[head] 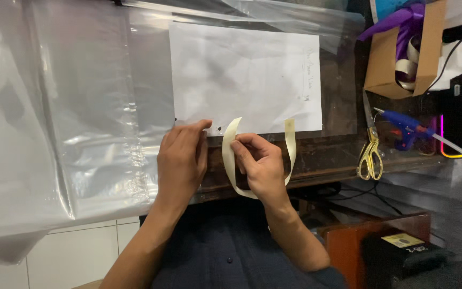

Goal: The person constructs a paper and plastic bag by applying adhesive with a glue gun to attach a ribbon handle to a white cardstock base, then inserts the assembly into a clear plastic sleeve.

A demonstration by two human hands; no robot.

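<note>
Here the right hand (pixel 260 163) pinches the cream ribbon (pixel 230 160) loop (probably thumb-side); left hand (pixel 182 160) lies flat, released; keep the loop untwisted.

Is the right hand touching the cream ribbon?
Touching. The head view shows the right hand pinching the cream ribbon, which loops under the wrist.

right hand (pixel 260 163) pinches cream ribbon (pixel 230 155); left hand (pixel 182 160) flat.

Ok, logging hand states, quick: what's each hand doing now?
Left hand: open, flat on the table.
Right hand: closed, pinching the cream ribbon.
</note>
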